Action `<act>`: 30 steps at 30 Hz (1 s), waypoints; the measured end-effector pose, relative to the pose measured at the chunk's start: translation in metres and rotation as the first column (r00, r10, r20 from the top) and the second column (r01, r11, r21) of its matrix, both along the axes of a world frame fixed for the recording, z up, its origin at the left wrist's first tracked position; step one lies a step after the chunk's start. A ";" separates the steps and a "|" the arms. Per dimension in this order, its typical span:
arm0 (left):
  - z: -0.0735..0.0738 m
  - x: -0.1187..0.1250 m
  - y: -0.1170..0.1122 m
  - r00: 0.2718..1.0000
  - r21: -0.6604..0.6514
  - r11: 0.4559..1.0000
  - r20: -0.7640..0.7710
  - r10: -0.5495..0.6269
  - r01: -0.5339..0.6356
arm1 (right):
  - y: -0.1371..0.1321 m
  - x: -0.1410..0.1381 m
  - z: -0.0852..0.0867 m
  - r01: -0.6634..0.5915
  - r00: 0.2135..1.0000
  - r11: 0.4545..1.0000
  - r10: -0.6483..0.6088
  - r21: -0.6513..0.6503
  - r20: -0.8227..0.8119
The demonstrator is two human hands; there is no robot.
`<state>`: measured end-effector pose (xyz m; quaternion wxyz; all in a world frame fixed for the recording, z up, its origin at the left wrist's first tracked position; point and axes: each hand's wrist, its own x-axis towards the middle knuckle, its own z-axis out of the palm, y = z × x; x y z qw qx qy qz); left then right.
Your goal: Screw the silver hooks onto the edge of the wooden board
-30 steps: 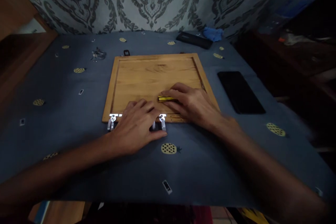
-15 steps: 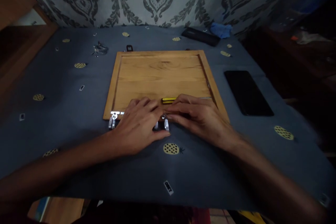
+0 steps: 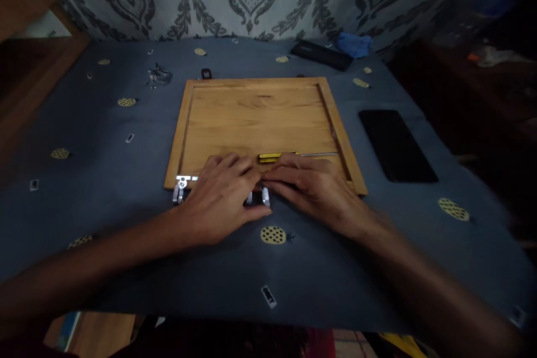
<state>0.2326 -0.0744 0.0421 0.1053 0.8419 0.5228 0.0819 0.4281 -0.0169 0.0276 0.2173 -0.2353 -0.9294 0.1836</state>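
A table draped in a dark blue cloth (image 3: 104,224) with small yellow pineapple prints fills the dim view from above, with patterned wallpaper behind it. In the middle lies a square wooden board (image 3: 260,117) with a raised frame around its edge. A black phone (image 3: 396,145) lies face up on the cloth, well apart to the board's right. At the far edge of the table are a black case (image 3: 321,55) and a crumpled blue rag (image 3: 354,45).

Both of the person's hands meet at the board's near edge. The left hand (image 3: 218,201) lies palm down, its fingers stretched flat and close together, covering the middle of a shiny metal fitting (image 3: 181,187) that sits against that edge; only the fitting's two ends show. The right hand (image 3: 319,190) reaches in beside it, fingers drawn narrow toward the fitting's right end; whether they pinch anything cannot be told.

A yellow-handled screwdriver (image 3: 272,157) lies loose on the board just beyond the fingertips, touched by neither hand. A small heap of metal hardware (image 3: 157,75) rests on the cloth off the board's far left corner.

The fitting appears placed and steadied, but with the tool set down, whether it is fastened cannot be told.
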 end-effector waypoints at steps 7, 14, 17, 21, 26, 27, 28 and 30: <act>0.000 0.000 0.000 1.000 0.003 1.000 -0.010 -0.012 0.012 | 0.000 0.000 -0.002 0.028 1.000 0.999 -0.028 -0.027 0.005; 0.001 0.000 0.000 1.000 0.001 1.000 -0.002 -0.010 0.010 | 0.004 0.003 -0.004 0.003 1.000 0.999 -0.003 -0.054 -0.001; 0.001 0.000 0.000 1.000 0.004 1.000 0.002 -0.013 0.013 | 0.004 0.003 -0.003 -0.009 1.000 0.998 0.009 -0.058 0.007; 0.002 0.000 0.000 1.000 0.005 1.000 -0.009 -0.011 0.012 | 0.003 0.001 -0.001 -0.029 0.999 0.998 0.030 -0.054 0.021; 0.002 0.000 0.000 1.000 -0.006 1.000 -0.011 -0.008 0.008 | 0.002 0.000 -0.004 -0.019 1.000 0.998 0.019 -0.052 0.005; 0.003 0.000 0.000 1.000 -0.010 1.000 -0.012 -0.007 0.007 | 0.002 0.000 -0.004 -0.019 1.000 0.998 0.019 -0.052 0.006; 0.003 0.000 0.000 1.000 -0.012 1.000 -0.015 -0.007 0.007 | 0.002 -0.001 -0.005 -0.017 1.000 0.998 0.018 -0.052 0.011; 0.003 0.000 0.000 1.000 -0.016 1.000 -0.017 -0.007 0.007 | 0.003 0.000 -0.005 -0.011 1.000 0.999 0.012 -0.049 0.019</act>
